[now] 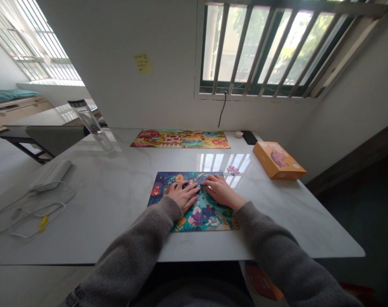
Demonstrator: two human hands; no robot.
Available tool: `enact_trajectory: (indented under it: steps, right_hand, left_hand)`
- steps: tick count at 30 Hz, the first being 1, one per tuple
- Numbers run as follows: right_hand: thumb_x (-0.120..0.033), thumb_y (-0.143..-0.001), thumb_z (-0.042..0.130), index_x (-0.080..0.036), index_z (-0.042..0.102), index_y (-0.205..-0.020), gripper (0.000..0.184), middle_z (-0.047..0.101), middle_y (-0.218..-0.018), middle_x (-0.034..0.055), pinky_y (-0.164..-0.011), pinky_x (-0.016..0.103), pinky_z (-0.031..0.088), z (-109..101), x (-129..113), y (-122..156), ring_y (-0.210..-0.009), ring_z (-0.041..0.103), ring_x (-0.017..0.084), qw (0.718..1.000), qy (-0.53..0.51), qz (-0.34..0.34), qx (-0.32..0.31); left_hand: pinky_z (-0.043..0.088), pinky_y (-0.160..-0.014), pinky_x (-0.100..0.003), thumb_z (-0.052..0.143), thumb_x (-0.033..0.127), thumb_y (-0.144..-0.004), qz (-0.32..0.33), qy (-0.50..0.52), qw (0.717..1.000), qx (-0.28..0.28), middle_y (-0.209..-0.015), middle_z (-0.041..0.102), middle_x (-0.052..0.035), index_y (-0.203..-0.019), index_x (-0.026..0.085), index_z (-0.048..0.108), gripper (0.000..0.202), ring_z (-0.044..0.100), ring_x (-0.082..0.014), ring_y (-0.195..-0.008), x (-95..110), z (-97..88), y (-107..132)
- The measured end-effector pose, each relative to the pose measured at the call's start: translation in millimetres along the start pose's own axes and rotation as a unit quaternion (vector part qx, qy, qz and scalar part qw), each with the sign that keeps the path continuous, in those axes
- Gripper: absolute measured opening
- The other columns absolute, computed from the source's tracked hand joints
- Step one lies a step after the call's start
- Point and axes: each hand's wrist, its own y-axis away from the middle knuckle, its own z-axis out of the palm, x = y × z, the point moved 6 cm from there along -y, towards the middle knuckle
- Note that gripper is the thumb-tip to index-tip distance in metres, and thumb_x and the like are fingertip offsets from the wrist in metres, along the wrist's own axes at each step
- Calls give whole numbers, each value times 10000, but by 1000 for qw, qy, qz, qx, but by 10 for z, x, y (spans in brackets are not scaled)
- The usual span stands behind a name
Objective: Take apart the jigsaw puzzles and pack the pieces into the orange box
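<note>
A dark blue-green jigsaw puzzle (196, 221) with animals and plants lies in front of me near the table's front edge. My left hand (183, 195) rests flat on its middle, fingers spread. From the other side my right hand (222, 191) reaches in, its fingers stretched out and their tips touching the puzzle's upper part close to my left fingertips. Both hands hide some of the picture beneath. A dark blue puzzle piece (208, 214) shows in the lower part, beside a rabbit figure. One purple puzzle piece (233, 170) lies apart, beyond my right hand.
Along the wall lies a long farm-animal puzzle (181, 139). An orange box (278, 160) stands at the right, with a phone (249, 137) and a small white round object (239, 134) behind it. On the left are a clear tumbler (91, 123), a white device (55, 174) and cables (37, 213).
</note>
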Motion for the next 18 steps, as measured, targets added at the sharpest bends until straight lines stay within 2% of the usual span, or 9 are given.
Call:
enact_trajectory:
  steps: [4,8,13,18]
  right_hand:
    - [-225,-968,487,-232,677,-1142,258,634,-1078,90,-897,416,452,-16,-32,2,-984,514,239,1000,8,-3,-6]
    - [-185,-962,478,-227,665,-1190,298,644,-1113,98,-924,419,461,-38,-68,35,-1033,532,245,1000,21,-14,-17]
    - [-124,-945,460,-218,653,-1198,331,644,-1196,93,-953,417,473,-83,-96,102,-1089,549,240,999,13,-19,-25]
    - [-101,-923,482,-210,636,-1212,345,627,-1240,101,-998,440,455,-87,-143,134,-1142,537,256,998,39,-22,-44]
  left_hand:
    - [300,-993,-546,495,437,-931,-4,-11,1000,0,-1442,528,3,-1347,349,523,426,421,-354,-1249,19,15,0]
    - [276,-1023,-532,499,420,-935,3,-17,1000,-1,-1450,523,-8,-1368,316,499,445,440,-333,-1260,60,-14,-8]
    - [305,-1048,-472,439,392,-969,20,-30,998,-42,-1476,493,-26,-1402,239,471,461,432,-292,-1310,93,-32,-25]
    - [317,-1057,-422,423,404,-974,49,-49,996,-47,-1481,483,-31,-1413,236,464,471,425,-261,-1328,88,-34,-55]
